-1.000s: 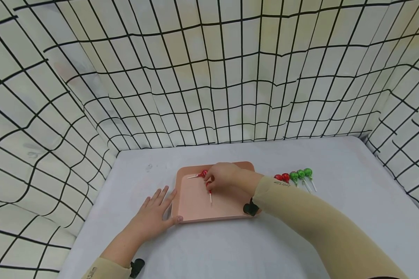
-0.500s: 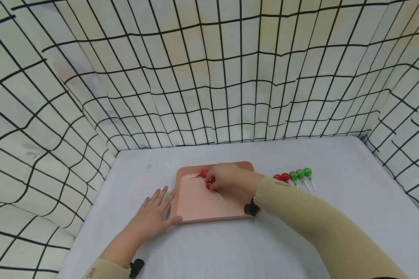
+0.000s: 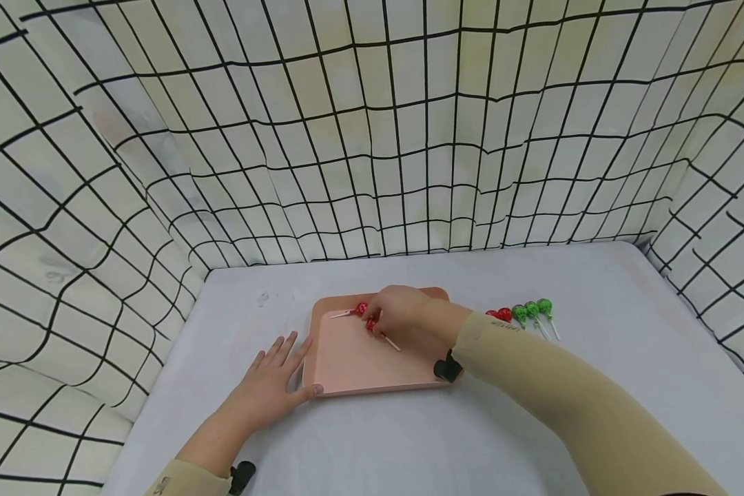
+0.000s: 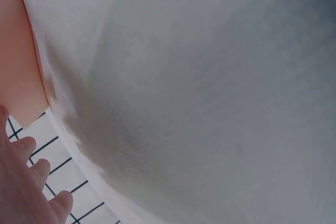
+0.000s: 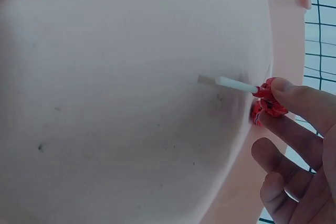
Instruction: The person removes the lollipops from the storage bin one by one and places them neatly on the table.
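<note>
A red-wrapped lollipop [image 5: 272, 98] is pinched between the thumb and index finger of my right hand [image 3: 399, 310], close over the pink tray [image 3: 347, 372]. Its white stick points toward the tray's near right in the head view. A second red lollipop [image 3: 362, 308] lies at the tray's far side, stick to the left, right by my fingertips. My left hand [image 3: 273, 382] is spread with straight fingers at the tray's left edge, the thumb touching the near left corner. In the left wrist view, the fingers [image 4: 39, 171] show beside the tray wall.
To the right of the tray, partly behind the right sleeve [image 3: 533, 372], lie red lollipops [image 3: 504, 314] and green lollipops [image 3: 532, 308] in a row on the white table [image 3: 359, 448]. A white wall with a black grid [image 3: 409, 158] encloses the back and sides.
The held lollipop's stick has swung from pointing straight toward the near edge to slanting right. The right hand has barely shifted, and the left hand stays in place.
</note>
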The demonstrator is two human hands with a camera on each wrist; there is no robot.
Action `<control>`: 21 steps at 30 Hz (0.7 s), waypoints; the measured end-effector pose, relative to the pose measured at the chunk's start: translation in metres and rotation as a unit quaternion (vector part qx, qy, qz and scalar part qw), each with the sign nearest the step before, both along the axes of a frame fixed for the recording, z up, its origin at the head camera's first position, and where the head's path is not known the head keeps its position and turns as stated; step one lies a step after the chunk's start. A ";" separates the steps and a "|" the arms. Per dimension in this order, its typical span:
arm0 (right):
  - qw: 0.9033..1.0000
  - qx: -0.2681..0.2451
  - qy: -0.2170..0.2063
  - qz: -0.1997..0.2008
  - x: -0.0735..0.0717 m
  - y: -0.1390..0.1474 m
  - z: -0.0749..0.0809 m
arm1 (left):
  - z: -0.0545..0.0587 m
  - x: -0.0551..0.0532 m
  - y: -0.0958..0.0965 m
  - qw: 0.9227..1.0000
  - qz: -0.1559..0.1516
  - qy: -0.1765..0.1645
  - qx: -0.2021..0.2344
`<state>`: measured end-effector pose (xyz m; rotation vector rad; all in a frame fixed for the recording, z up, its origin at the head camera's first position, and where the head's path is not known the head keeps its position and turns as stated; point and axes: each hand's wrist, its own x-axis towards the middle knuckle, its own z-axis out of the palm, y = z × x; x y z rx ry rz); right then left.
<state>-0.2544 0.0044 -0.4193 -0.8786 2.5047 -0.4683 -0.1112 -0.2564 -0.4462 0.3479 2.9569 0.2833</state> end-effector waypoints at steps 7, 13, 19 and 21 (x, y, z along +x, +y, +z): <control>1.000 0.000 0.021 -0.001 -0.005 0.002 0.003 | 0.001 0.001 0.000 1.000 -0.001 0.002 0.004; 0.999 -0.007 0.024 -0.032 -0.010 0.006 0.007 | -0.001 0.000 0.000 1.000 -0.001 0.004 0.004; 0.997 -0.036 0.018 -0.060 -0.013 0.014 0.014 | 0.000 0.000 0.001 1.000 0.002 0.003 -0.004; 0.997 -0.047 0.023 -0.058 -0.014 0.018 0.016 | 0.001 0.000 0.001 1.000 0.002 0.004 -0.004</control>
